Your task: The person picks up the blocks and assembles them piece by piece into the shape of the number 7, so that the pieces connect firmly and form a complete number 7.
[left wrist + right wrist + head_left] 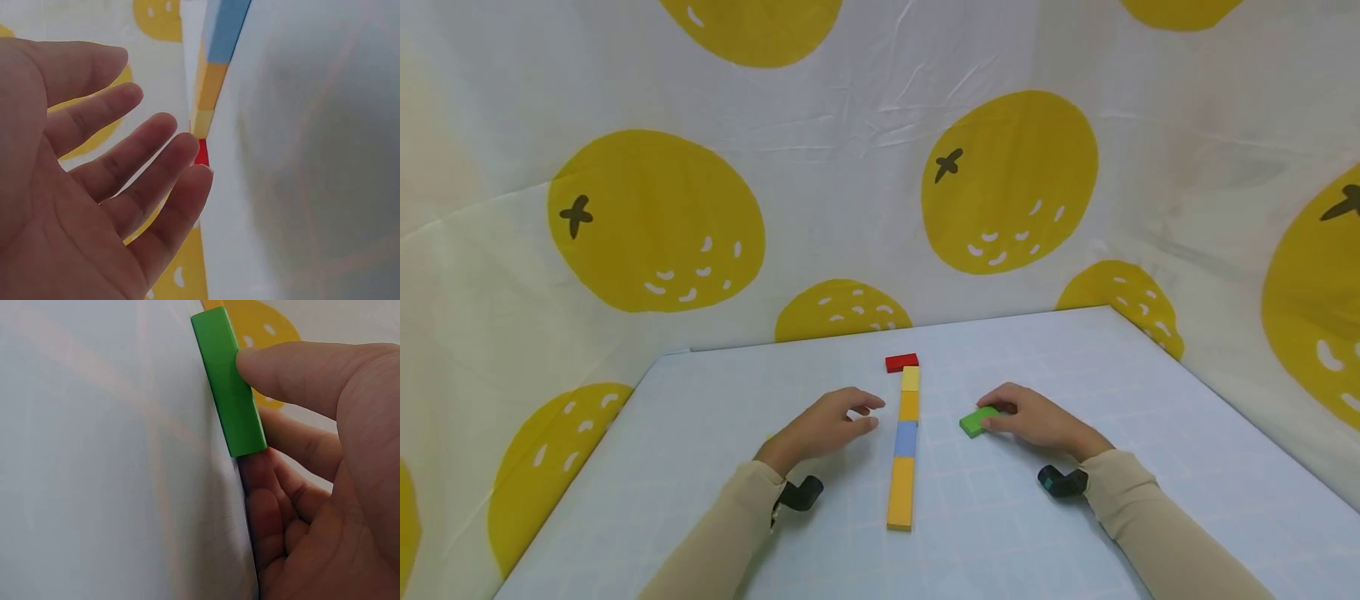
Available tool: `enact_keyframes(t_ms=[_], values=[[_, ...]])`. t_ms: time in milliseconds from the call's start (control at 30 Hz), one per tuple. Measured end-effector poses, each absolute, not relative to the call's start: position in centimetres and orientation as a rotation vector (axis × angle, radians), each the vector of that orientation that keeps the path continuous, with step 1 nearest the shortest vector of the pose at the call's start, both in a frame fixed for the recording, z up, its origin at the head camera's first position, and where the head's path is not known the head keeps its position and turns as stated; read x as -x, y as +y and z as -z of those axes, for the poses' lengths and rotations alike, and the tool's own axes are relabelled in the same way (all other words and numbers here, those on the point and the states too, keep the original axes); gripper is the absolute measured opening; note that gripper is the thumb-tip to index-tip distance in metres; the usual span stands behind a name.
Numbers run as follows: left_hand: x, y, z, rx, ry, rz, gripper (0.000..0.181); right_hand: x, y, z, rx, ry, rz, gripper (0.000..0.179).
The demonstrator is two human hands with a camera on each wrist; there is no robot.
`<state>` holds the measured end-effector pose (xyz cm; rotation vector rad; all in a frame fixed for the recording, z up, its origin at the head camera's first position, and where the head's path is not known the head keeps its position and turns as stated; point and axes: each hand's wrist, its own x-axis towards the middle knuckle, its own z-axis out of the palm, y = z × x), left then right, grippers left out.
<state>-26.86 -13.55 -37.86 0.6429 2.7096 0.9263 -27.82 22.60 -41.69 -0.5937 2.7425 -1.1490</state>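
Observation:
A green block [974, 422] is pinched between the thumb and fingers of my right hand [1028, 417], low over the table to the right of a row of blocks. In the right wrist view the thumb lies along the edge of the green block [229, 387]. My left hand [831, 423] hovers left of the row, its fingers loosely bent around nothing. The row runs away from me: a long orange block [901, 493], a blue block [906, 439], a shorter orange block [908, 407] and a pale yellow block [911, 378]. A red block [901, 362] lies crosswise at its far end.
The white table [1037, 550] has a faint grid on it. A curtain [842, 192] with big yellow fruit prints hangs behind and at the sides. A small yellow-green bit of something [769, 437] peeks out behind the left wrist.

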Motion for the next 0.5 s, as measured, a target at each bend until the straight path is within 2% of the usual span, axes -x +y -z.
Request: enact_keyframes(t_ms=[267,500], values=[[24.2,-13.9,38.6,-0.755,2.615,-0.946,0.033,27.9,22.6,41.7,0.599,2.751,1.146,0.036],[23.5,-14.0,38.9,-0.817,2.592,-0.948,0.032,28.0,22.6,41.6,0.598,2.772,1.140,0.035]])
